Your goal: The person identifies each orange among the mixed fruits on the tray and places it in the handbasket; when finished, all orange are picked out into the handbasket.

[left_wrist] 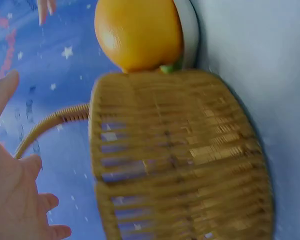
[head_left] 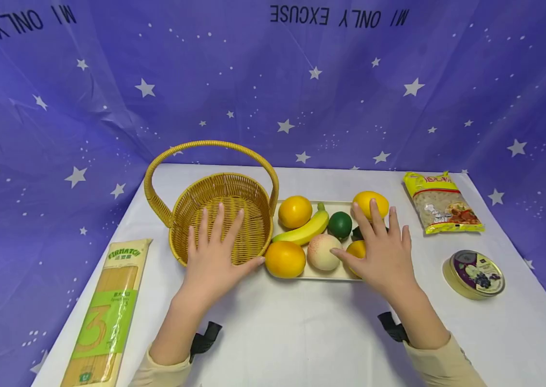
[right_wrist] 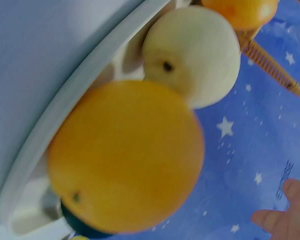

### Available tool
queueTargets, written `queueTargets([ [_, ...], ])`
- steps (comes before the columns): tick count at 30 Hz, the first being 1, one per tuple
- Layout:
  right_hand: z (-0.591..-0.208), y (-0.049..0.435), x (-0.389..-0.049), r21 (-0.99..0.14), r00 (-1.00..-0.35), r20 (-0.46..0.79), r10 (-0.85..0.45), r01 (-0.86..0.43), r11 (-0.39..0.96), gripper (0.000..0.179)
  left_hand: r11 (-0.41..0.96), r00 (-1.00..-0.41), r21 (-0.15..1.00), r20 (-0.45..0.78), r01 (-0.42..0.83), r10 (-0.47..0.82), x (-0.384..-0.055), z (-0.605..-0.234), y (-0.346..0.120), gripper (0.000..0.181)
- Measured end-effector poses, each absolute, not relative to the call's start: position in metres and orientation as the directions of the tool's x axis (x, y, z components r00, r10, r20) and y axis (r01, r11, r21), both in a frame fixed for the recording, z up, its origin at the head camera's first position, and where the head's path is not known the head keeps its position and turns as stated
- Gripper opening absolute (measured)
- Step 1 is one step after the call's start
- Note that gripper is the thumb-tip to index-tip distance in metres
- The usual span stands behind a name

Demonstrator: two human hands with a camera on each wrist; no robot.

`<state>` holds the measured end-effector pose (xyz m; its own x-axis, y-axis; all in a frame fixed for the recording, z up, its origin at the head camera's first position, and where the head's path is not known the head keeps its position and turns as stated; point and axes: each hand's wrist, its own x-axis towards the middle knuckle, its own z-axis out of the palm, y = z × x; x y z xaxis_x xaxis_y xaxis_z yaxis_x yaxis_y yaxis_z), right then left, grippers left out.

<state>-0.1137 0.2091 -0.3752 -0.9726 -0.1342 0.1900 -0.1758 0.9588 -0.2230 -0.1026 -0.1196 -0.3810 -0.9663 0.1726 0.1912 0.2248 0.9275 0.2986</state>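
My left hand (head_left: 212,263) has its fingers spread over the near side of a yellow wicker basket (head_left: 186,209) with a tall arched handle. Spread fingers also show on my right hand (head_left: 384,252), over the right end of a cream tray (head_left: 338,206). Neither hand grips anything. On the tray lie a banana (head_left: 304,231), a pale peach (head_left: 323,252), a dark green round fruit (head_left: 339,224) and several orange-yellow fruits, among them one orange (head_left: 285,259) near my left thumb. My right hand partly hides another orange (right_wrist: 130,155) and a dark green item (head_left: 357,233).
At the left lies a long spaghetti pack (head_left: 108,312) with a green label. A yellow-edged food bag (head_left: 444,204) sits at the back right, with a round tin (head_left: 476,274) in front of it. Purple starry cloth (head_left: 253,107) stands behind the white table.
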Motion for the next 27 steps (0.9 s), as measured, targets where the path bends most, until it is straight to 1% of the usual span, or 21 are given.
queueTargets([
  [5, -0.376, 0.228, -0.113, -0.270, -0.982, 0.173, -0.071, -0.117, 0.956, 0.099, 0.912, -0.977, 0.377, 0.193, 0.160, 0.092, -0.099, -0.386, -0.140, 0.097],
  [9, -0.381, 0.243, -0.111, -0.316, -0.987, 0.152, -0.043, -0.089, 0.944, 0.097, 0.902, -0.979, 0.418, 0.205, 0.105, 0.019, -0.095, -0.392, -0.156, 0.096],
  [12, -0.388, 0.253, -0.108, -0.377, -0.993, 0.114, -0.038, -0.079, 0.923, 0.095, 0.889, -0.978, 0.454, 0.206, 0.063, -0.036, -0.092, -0.398, -0.166, 0.095],
  [15, -0.396, 0.263, -0.105, -0.452, -0.996, 0.074, -0.041, -0.070, 0.889, 0.092, 0.850, -0.981, 0.526, 0.176, 0.021, -0.084, -0.089, -0.404, -0.175, 0.093],
  [19, -0.406, 0.275, -0.101, -0.559, -0.999, -0.007, -0.049, -0.037, 0.828, 0.088, 0.752, -0.988, 0.656, 0.071, -0.056, -0.135, -0.085, -0.411, -0.184, 0.092],
  [23, -0.415, 0.281, -0.099, -0.659, -0.991, -0.118, -0.065, 0.029, 0.752, 0.086, 0.612, -0.986, 0.780, -0.040, -0.130, -0.159, -0.082, -0.418, -0.190, 0.095],
  [25, -0.417, 0.282, -0.098, -0.695, -0.986, -0.147, -0.072, 0.051, 0.717, 0.085, 0.522, -0.984, 0.839, -0.076, -0.152, -0.164, -0.082, -0.421, -0.193, 0.095],
  [27, -0.419, 0.282, -0.097, -0.726, -0.986, -0.149, -0.075, 0.058, 0.686, 0.084, 0.428, -0.982, 0.889, -0.103, -0.163, -0.161, -0.082, -0.424, -0.195, 0.096],
])
